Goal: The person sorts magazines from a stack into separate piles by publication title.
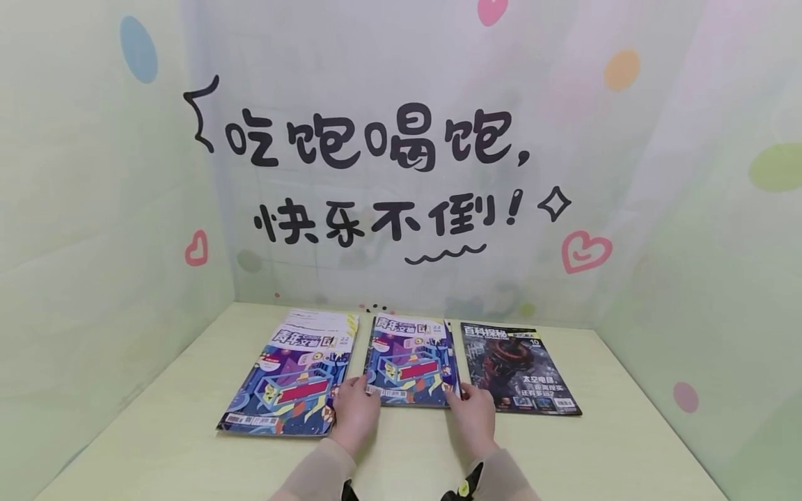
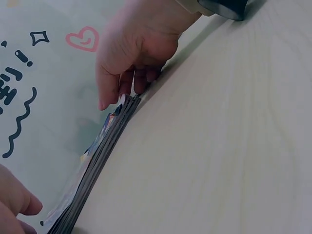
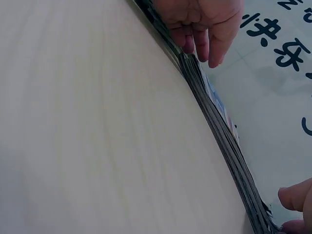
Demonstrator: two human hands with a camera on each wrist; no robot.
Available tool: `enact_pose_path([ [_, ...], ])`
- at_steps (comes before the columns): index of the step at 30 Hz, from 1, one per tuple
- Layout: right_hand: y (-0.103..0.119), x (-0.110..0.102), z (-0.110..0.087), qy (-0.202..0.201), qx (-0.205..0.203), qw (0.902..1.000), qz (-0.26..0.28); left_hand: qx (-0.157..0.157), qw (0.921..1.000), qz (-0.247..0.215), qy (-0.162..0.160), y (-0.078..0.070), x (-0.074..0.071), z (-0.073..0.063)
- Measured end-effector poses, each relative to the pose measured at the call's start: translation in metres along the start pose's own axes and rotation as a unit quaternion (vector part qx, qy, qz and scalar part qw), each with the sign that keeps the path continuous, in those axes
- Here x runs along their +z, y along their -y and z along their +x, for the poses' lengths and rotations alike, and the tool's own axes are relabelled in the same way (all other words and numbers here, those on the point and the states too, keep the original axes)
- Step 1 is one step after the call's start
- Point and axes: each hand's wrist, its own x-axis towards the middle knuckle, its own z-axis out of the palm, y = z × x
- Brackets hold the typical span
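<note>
A stack of magazines (image 1: 410,362) with a purple and blue cover lies flat in the middle of the table. My left hand (image 1: 357,410) is at its near left corner, fingers along the side and thumb raised over the cover. At the near right corner my right hand (image 1: 474,417) touches the edge, its fingers bent loosely and its thumb held above the top. In the left wrist view the right hand (image 2: 139,48) reaches the far end of the layered edges (image 2: 105,146). The right wrist view shows the left hand (image 3: 200,19) at the opposite corner.
To the left lies another pile of magazines (image 1: 285,383) with the same cover, a pale sheet showing behind its top edge. A dark-covered magazine (image 1: 514,369) lies on the right. Printed fabric walls (image 1: 388,278) enclose the pale wooden table (image 1: 401,459) at the back and sides.
</note>
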Motion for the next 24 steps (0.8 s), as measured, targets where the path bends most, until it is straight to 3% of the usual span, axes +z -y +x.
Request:
enact_pose_path([
  [6, -0.0015, 0.0025, -0.0001, -0.002, -0.005, 0.9990, -0.045, -0.001, 0.9997, 0.026, -0.006, 0.0065, 0.0060, -0.0007],
  [11, -0.0005, 0.0027, -0.0005, 0.012, 0.025, 0.9992, -0.030, 0.002, 0.9995, 0.027, -0.014, 0.0081, 0.0066, 0.0003],
  [17, -0.0022, 0.0042, -0.0004, 0.003, 0.019, 0.9995, -0.024, -0.006, 0.9998, 0.016, -0.008, 0.0069, 0.0057, 0.0004],
  [24, -0.0021, 0.0051, -0.0012, 0.001, 0.029, 0.9994, -0.017, -0.009, 0.9996, 0.004, -0.025, 0.0067, 0.0086, -0.0021],
])
